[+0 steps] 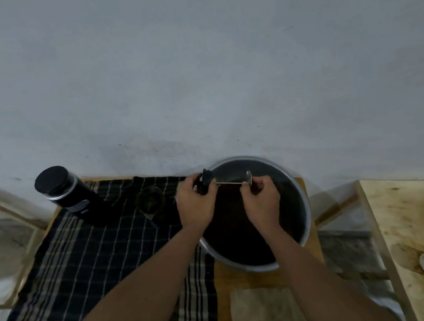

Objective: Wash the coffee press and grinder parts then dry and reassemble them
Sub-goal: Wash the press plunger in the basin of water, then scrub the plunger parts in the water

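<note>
On the wooden desk (252,279), beside a striped cloth (83,264) bearing a black canister (69,196), a metal basin (305,201) lies under the left hand (194,204), gripping the plunger (229,182) by its lid, and the right hand (262,202), pinching its filter end.

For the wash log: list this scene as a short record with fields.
left hand: grips black lid of the plunger
right hand: holds plunger at its mesh filter
plunger: held level over basin
basin: holds dark liquid
striped cloth: left of basin, bears black canister and glass beaker
</note>
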`<action>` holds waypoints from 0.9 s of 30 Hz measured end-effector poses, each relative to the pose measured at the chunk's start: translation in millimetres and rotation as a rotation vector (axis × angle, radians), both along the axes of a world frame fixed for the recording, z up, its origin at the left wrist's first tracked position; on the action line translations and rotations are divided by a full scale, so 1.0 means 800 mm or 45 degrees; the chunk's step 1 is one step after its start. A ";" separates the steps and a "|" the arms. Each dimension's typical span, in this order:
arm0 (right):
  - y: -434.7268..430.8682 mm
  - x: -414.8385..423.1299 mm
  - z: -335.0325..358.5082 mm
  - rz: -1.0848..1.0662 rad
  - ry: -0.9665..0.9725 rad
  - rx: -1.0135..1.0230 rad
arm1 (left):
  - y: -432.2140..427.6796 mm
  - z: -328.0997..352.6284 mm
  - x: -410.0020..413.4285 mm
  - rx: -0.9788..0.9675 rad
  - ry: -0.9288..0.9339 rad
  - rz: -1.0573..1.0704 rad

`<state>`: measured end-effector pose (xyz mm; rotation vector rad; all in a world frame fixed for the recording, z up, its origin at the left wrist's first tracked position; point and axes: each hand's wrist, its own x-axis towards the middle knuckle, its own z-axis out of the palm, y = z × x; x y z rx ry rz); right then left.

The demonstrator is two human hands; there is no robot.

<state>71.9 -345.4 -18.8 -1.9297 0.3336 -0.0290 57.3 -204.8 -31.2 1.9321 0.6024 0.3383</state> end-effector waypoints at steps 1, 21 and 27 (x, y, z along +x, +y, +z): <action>0.015 -0.006 0.005 0.055 -0.008 0.018 | 0.018 0.006 -0.012 -0.006 -0.054 0.063; 0.165 -0.133 -0.106 0.624 0.663 -0.049 | 0.161 -0.087 -0.188 -0.118 0.604 0.354; 0.172 -0.129 -0.114 0.467 0.714 -0.044 | 0.179 -0.090 -0.173 0.147 0.830 0.178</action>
